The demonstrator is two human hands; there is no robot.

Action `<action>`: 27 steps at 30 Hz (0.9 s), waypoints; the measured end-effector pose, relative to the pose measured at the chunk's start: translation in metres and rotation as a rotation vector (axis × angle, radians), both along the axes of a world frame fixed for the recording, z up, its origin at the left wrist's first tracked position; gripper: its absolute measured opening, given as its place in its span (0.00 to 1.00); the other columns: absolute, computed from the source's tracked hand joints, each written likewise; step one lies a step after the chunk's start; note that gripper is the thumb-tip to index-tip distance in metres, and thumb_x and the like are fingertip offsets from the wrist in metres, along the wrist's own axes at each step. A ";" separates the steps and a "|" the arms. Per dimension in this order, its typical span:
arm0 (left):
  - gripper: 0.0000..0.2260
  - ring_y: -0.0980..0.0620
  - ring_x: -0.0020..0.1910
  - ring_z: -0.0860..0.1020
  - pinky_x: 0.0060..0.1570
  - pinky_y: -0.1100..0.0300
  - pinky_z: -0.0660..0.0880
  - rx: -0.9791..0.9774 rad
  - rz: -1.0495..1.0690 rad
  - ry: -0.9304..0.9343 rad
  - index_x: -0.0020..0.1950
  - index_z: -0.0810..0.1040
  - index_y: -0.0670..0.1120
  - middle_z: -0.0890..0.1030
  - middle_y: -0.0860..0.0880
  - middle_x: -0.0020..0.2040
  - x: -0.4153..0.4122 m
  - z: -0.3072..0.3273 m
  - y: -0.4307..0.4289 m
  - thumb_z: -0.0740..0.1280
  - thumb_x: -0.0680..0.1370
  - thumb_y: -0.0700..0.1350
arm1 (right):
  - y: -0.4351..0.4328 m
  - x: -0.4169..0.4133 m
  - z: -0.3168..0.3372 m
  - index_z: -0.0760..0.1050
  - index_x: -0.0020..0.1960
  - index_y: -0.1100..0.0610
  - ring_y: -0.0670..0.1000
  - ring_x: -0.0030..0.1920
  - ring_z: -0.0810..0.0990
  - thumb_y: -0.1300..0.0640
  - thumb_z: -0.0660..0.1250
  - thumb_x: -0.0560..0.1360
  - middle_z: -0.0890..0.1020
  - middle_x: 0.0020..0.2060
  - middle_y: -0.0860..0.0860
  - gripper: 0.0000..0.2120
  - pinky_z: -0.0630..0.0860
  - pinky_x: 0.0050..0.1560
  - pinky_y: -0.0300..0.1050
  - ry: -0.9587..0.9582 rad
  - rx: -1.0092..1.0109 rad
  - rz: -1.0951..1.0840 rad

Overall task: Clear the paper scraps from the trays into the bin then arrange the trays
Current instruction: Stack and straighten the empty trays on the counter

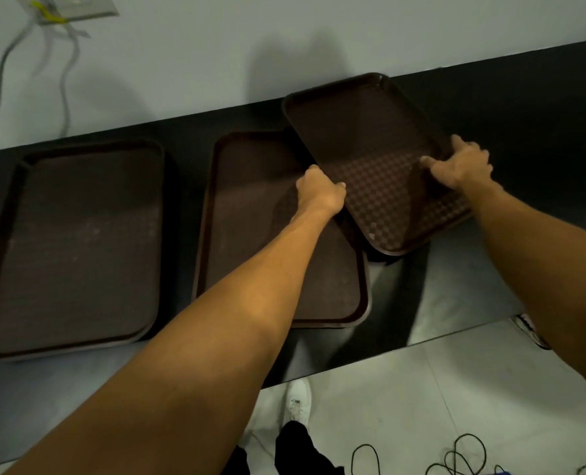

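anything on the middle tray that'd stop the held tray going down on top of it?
Nothing visible. Left hand and right hand grip the tilted tray, which already overlaps the middle tray; its surface looks bare, no scraps showing.

three trays are set along a table (524, 108) against the wall. the left tray (75, 248) lies apart. the middle tray (250, 214) is overlapped at its right edge by the right tray (370, 138), which is tilted and gripped by the left hand (320, 193) and right hand (463, 164).
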State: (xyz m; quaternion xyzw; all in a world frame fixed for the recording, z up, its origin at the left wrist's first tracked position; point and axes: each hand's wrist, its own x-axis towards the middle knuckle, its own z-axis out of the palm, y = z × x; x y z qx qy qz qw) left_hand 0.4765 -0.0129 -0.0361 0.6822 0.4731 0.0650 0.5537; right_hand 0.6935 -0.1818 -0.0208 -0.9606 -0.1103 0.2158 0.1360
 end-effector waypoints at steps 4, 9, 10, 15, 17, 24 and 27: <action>0.16 0.46 0.49 0.83 0.46 0.49 0.85 -0.004 0.041 -0.044 0.64 0.76 0.46 0.80 0.44 0.55 -0.006 0.003 0.001 0.73 0.77 0.40 | 0.000 0.001 0.001 0.59 0.82 0.53 0.67 0.78 0.57 0.32 0.67 0.76 0.60 0.79 0.61 0.43 0.59 0.77 0.67 -0.032 -0.022 -0.014; 0.15 0.48 0.45 0.84 0.36 0.51 0.85 -0.046 0.029 -0.031 0.61 0.74 0.48 0.80 0.44 0.56 -0.023 0.015 0.008 0.69 0.78 0.34 | -0.007 -0.011 0.002 0.61 0.81 0.54 0.68 0.78 0.54 0.33 0.69 0.75 0.57 0.80 0.62 0.43 0.58 0.77 0.66 -0.002 -0.010 -0.105; 0.14 0.49 0.44 0.84 0.36 0.51 0.85 -0.054 0.023 -0.030 0.58 0.74 0.49 0.80 0.44 0.56 -0.028 0.017 0.010 0.69 0.78 0.34 | -0.009 -0.016 0.003 0.63 0.80 0.53 0.68 0.78 0.54 0.33 0.69 0.75 0.57 0.79 0.62 0.41 0.58 0.76 0.66 0.009 0.009 -0.124; 0.18 0.52 0.43 0.83 0.36 0.54 0.84 -0.104 0.032 -0.045 0.65 0.73 0.47 0.80 0.43 0.57 -0.065 0.022 0.021 0.69 0.78 0.33 | -0.012 -0.051 0.014 0.70 0.75 0.51 0.65 0.76 0.58 0.39 0.72 0.75 0.62 0.76 0.60 0.33 0.61 0.74 0.64 0.017 0.170 -0.176; 0.20 0.53 0.43 0.83 0.35 0.55 0.84 -0.099 0.030 -0.047 0.66 0.73 0.47 0.81 0.44 0.57 -0.084 0.026 0.028 0.70 0.77 0.34 | -0.011 -0.068 0.020 0.71 0.74 0.52 0.65 0.76 0.59 0.40 0.72 0.76 0.63 0.75 0.60 0.31 0.62 0.74 0.63 0.011 0.218 -0.184; 0.24 0.52 0.47 0.82 0.37 0.54 0.85 -0.026 0.075 -0.050 0.72 0.72 0.45 0.83 0.48 0.52 -0.166 0.046 0.064 0.72 0.76 0.36 | 0.017 -0.137 0.031 0.73 0.69 0.49 0.61 0.72 0.68 0.48 0.74 0.75 0.67 0.71 0.55 0.24 0.72 0.70 0.64 -0.014 0.355 -0.163; 0.21 0.51 0.49 0.83 0.40 0.49 0.85 -0.020 0.117 -0.040 0.69 0.74 0.46 0.84 0.48 0.49 -0.211 0.056 0.089 0.71 0.77 0.35 | 0.035 -0.172 0.037 0.73 0.67 0.46 0.59 0.68 0.74 0.52 0.74 0.75 0.72 0.68 0.55 0.22 0.76 0.66 0.64 0.038 0.397 -0.133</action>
